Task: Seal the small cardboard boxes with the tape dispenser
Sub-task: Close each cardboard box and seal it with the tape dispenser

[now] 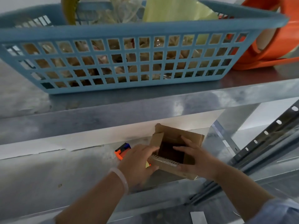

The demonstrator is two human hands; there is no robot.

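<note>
Hands both on small cardboard box (169,153), open-topped, flaps up, on lower metal shelf (72,167). Left hand (139,160), white bracelet at wrist, grips box's near-left corner, fingers curled; blurred. Right hand (194,159) holds right side, fingers spread over right flap, thumb at near wall. Orange-blue tape dispenser (123,151) lies just behind left hand. Blue basket (129,32) and orange roll (265,50) on upper shelf (145,102).
</note>
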